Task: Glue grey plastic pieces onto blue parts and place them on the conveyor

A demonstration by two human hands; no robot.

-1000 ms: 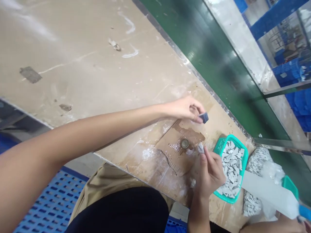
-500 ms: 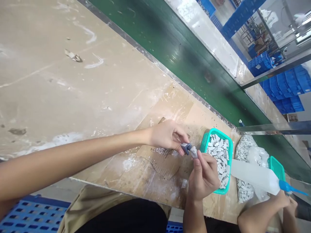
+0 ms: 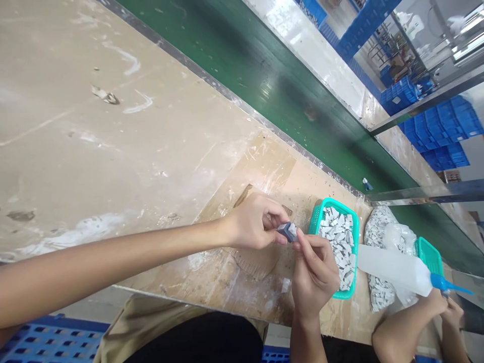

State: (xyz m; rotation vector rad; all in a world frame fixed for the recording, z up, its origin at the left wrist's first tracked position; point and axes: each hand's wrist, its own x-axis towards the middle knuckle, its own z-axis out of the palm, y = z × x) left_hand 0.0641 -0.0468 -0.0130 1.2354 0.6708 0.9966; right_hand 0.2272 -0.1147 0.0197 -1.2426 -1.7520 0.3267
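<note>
Head cam, fwd/down, close above L hand (image 3: 251, 222) & R hand (image 3: 313, 277).

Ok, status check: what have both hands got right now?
Left hand pinching dark blue piece; right hand pinching pale grey piece, pieces touching. Teal basket of pale pieces just past right hand. Co-worker's hand at squeeze bottle, off to the side.

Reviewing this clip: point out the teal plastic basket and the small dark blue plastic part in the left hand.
Teal plastic basket (image 3: 336, 205): head view, on its rim.
Small dark blue plastic part (image 3: 283, 230): head view, on its side.
</note>
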